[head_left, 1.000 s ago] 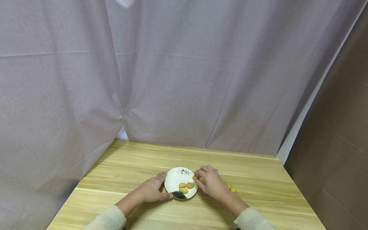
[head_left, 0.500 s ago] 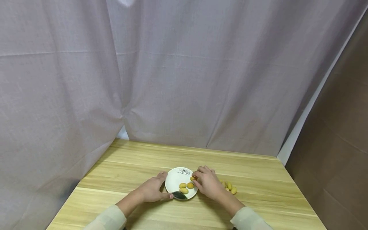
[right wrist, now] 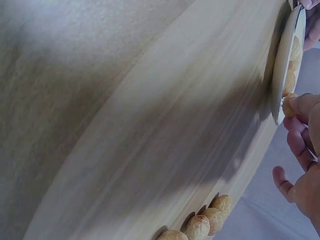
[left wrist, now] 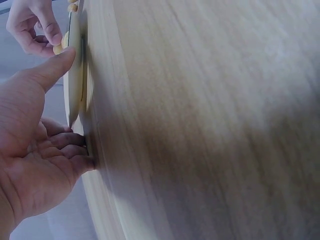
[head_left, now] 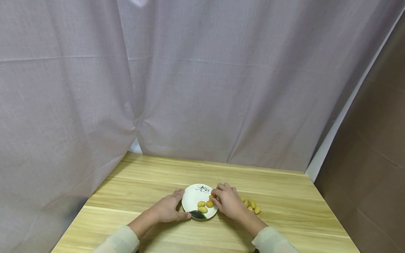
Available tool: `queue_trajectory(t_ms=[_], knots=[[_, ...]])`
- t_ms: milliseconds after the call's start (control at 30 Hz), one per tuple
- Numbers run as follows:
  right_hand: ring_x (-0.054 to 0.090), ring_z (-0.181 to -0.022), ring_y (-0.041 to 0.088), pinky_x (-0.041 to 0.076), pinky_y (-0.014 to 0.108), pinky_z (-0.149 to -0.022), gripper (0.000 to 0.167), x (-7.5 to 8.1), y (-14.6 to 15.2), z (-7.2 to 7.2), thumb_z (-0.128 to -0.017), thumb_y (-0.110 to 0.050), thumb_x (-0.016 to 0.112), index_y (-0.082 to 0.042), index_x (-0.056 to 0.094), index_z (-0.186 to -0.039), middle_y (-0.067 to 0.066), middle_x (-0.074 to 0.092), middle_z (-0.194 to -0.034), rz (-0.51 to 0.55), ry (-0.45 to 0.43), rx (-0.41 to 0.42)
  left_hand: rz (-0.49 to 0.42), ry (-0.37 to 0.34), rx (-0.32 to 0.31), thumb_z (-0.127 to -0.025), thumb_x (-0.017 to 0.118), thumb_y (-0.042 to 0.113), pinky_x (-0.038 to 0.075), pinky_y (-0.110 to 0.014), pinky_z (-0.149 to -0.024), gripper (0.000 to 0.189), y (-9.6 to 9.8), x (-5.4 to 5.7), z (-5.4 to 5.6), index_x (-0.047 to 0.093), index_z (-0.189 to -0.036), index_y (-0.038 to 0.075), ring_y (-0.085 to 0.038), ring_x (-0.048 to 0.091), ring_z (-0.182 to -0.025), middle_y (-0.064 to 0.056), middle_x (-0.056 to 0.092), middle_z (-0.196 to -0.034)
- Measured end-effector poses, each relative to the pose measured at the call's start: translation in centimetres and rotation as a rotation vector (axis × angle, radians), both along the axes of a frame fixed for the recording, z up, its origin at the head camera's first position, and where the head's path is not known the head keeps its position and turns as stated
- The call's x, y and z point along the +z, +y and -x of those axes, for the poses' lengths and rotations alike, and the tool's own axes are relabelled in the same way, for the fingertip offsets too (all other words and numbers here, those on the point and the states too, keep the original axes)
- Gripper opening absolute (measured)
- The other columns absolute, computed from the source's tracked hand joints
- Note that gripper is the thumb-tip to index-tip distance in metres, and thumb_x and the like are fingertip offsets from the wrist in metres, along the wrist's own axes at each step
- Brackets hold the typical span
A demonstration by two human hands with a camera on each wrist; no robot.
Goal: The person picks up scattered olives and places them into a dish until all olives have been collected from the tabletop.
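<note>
A small round white plate point(head_left: 190, 198) with a dark leaf shape and a black floral print lies on the table. My left hand point(head_left: 169, 209) holds its left side, thumb on the near rim and fingers around the far left edge. On the plate sit several small yellow-orange oval fruits point(head_left: 202, 209), wrinkled like dates or kumquats. My right hand point(head_left: 230, 203) pinches another such fruit point(right wrist: 288, 106) between thumb and forefinger at the plate's right edge. The other right fingers are loosely bent, partly hidden in the head view.
More of the same fruits point(head_left: 253, 204) lie in a loose group on the wooden table point(head_left: 152, 172), just right of my right hand. A grey curtain point(head_left: 202, 105) hangs behind the table, and brown cloth point(head_left: 367, 168) at the right.
My right hand has moved slightly left, bringing the pinched fruit over the plate's right rim. More of the loose fruits now show beside it. The left hand stays on the plate.
</note>
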State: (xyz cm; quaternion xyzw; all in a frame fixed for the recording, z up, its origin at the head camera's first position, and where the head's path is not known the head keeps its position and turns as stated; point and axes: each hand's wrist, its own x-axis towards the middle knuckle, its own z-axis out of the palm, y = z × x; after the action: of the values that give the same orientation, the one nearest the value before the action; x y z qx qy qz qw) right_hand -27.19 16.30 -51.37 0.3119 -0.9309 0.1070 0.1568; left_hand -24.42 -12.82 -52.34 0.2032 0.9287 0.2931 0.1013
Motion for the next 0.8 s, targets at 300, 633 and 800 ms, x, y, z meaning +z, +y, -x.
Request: queue_trajectory(t_ms=[300, 633, 800], knots=[[0.061, -0.093, 0.018, 0.055, 0.044, -0.076, 0.012, -0.03, 0.02, -0.04, -0.097, -0.020, 0.086, -0.013, 0.081, -0.105, 0.000, 0.072, -0.102, -0.035, -0.002, -0.016, 0.000, 0.011, -0.002, -0.091, 0.087, 0.057, 0.032, -0.063, -0.136, 0.116, -0.01, -0.01, -0.07, 0.032, -0.168, -0.011, -0.049, 0.037, -0.164, -0.032, 0.034, -0.176], [0.059, -0.092, 0.016, 0.056, 0.046, -0.077, 0.011, -0.37, -0.03, -0.01, -0.097, -0.020, 0.086, -0.014, 0.081, -0.105, -0.001, 0.071, -0.102, -0.063, -0.010, -0.032, 0.002, 0.014, -0.002, -0.091, 0.087, 0.057, 0.033, -0.063, -0.136, 0.116, 0.08, -0.06, -0.02, 0.033, -0.168, -0.010, -0.048, 0.038, -0.164, -0.031, 0.035, -0.176], [0.059, -0.092, 0.017, 0.057, 0.048, -0.079, 0.011, -0.67, -0.17, 0.15, -0.097, -0.019, 0.087, -0.015, 0.081, -0.104, -0.001, 0.071, -0.102, -0.074, 0.005, -0.024, 0.006, 0.004, 0.001, -0.092, 0.085, 0.060, 0.033, -0.062, -0.136, 0.116, 0.05, -0.07, -0.06, 0.032, -0.169, -0.009, -0.047, 0.038, -0.165, -0.030, 0.035, -0.177]])
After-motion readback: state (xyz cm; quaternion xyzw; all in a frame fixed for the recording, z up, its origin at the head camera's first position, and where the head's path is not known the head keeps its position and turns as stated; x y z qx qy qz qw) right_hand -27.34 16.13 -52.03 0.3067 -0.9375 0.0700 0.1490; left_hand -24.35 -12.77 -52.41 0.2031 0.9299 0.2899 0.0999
